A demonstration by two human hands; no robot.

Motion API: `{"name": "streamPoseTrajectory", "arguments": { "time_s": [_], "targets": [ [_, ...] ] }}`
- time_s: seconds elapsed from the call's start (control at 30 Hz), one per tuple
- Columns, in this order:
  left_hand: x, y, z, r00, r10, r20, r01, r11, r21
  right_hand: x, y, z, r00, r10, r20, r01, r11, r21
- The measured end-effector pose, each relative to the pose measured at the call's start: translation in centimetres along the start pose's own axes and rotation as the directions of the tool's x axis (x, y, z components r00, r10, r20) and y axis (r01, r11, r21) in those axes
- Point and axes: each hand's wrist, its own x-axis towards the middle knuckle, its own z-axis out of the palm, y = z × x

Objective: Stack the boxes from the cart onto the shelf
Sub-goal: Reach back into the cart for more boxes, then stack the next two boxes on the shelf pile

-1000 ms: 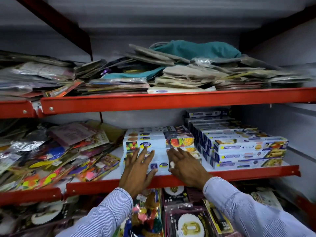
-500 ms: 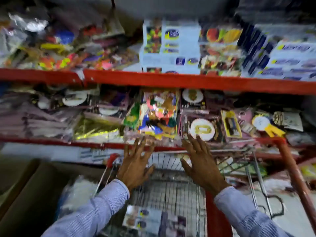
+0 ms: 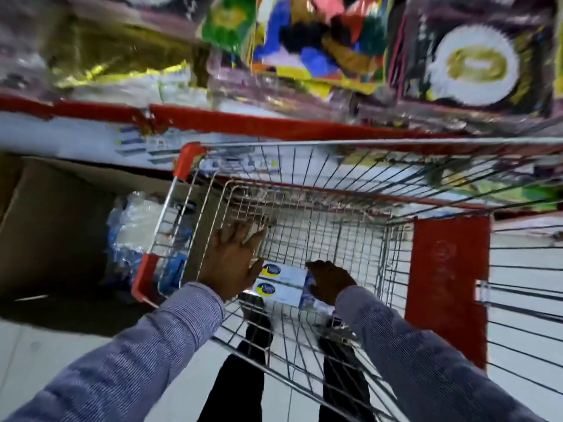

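Hands both down inside wire shopping cart w/ red plastic corners (image 3: 185, 161). 2 white cardboard boxes w/ blue-yellow oval logos (image 3: 281, 280) lie side by side on cart floor, between hands. Left hand (image 3: 234, 263) spread flat, fingers released, touching boxes' left end. Right hand (image 3: 330, 281) curled over their right end; firm grip or not, can't tell. Red metal shelf edge (image 3: 243, 124) w/ blurred packets above cart.
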Motion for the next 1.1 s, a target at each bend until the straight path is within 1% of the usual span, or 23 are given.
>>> {"name": "streamPoseTrajectory", "arguments": {
  "time_s": [0.07,0.13,0.23,0.3,0.37,0.4,0.43,0.47,0.5,0.53,0.6,0.63,0.73,0.77,0.83,0.87,0.9,0.97,1.03,1.1],
  "targets": [
    [0.7,-0.7,1.5,0.998,0.061,0.028,-0.062,0.997,0.037,2.1,-0.3,2.0,1.000,-0.015,0.001,0.015,0.999,-0.035],
    [1.3,-1.0,2.0,0.993,0.111,0.033,-0.113,0.992,0.063,3.5,-0.4,2.5,1.000,-0.031,-0.001,0.031,0.998,-0.058],
    [2.1,-1.2,2.4,0.975,0.221,-0.017,-0.220,0.974,0.046,4.8,-0.2,2.5,0.998,-0.060,0.016,0.061,0.994,-0.086],
    [2.6,-1.2,2.8,0.934,0.355,-0.041,-0.353,0.934,0.063,4.9,0.3,2.1,0.997,-0.074,-0.006,0.073,0.993,-0.092],
    [2.8,-0.3,3.9,0.883,0.468,-0.019,-0.465,0.880,0.096,4.8,1.0,1.6,0.996,-0.068,-0.053,0.063,0.994,-0.084],
    [2.6,0.5,4.7,0.875,0.484,0.017,-0.483,0.872,0.073,4.7,1.4,1.1,0.995,-0.061,-0.080,0.055,0.995,-0.078],
    [2.7,1.2,5.6,0.873,0.480,0.081,-0.483,0.875,0.025,4.6,2.0,0.5,0.992,-0.053,-0.110,0.046,0.997,-0.066],
    [2.8,1.7,6.6,0.874,0.459,0.158,-0.463,0.886,-0.010,4.4,2.5,-0.1,0.989,-0.050,-0.141,0.043,0.998,-0.052],
    [3.1,1.9,7.6,0.869,0.431,0.242,-0.445,0.896,0.003,4.2,2.9,-0.7,0.983,-0.056,-0.173,0.050,0.998,-0.042],
    [3.5,2.1,8.8,0.845,0.424,0.324,-0.460,0.887,0.039,4.0,3.5,-1.3,0.976,-0.075,-0.203,0.068,0.997,-0.042],
    [4.5,2.2,10.8,0.753,0.436,0.493,-0.528,0.847,0.056,3.6,4.5,-2.2,0.953,-0.117,-0.278,0.109,0.993,-0.044],
    [4.9,2.3,11.5,0.738,0.419,0.529,-0.527,0.847,0.065,3.3,4.8,-2.6,0.936,-0.133,-0.326,0.125,0.991,-0.048],
    [5.5,2.7,13.1,0.779,0.317,0.541,-0.413,0.909,0.063,2.2,4.9,-3.8,0.872,-0.178,-0.456,0.160,0.984,-0.078],
    [5.9,2.8,13.2,0.771,0.299,0.562,-0.407,0.910,0.074,1.7,4.8,-4.4,0.852,-0.188,-0.489,0.166,0.982,-0.087],
    [6.2,3.0,12.6,0.753,0.284,0.594,-0.438,0.889,0.131,0.7,4.3,-5.4,0.818,-0.192,-0.542,0.165,0.981,-0.099],
    [6.3,3.2,11.8,0.763,0.270,0.587,-0.437,0.885,0.160,0.0,4.0,-6.2,0.806,-0.191,-0.561,0.165,0.981,-0.097],
    [6.2,3.3,10.9,0.790,0.272,0.549,-0.423,0.891,0.167,-0.7,3.6,-7.0,0.797,-0.194,-0.571,0.168,0.981,-0.099],
    [5.6,4.1,7.2,0.829,0.257,0.497,-0.357,0.927,0.115,-2.7,2.9,-9.4,0.759,-0.213,-0.615,0.173,0.977,-0.125],
    [4.5,4.7,2.5,0.850,0.258,0.458,-0.336,0.937,0.095,-5.0,2.0,-12.3,0.717,-0.234,-0.657,0.172,0.972,-0.158],
    [3.1,5.7,-2.8,0.886,0.270,0.376,-0.337,0.933,0.125,-7.8,1.1,-15.3,0.696,-0.253,-0.672,0.175,0.968,-0.182]
  ]
}}
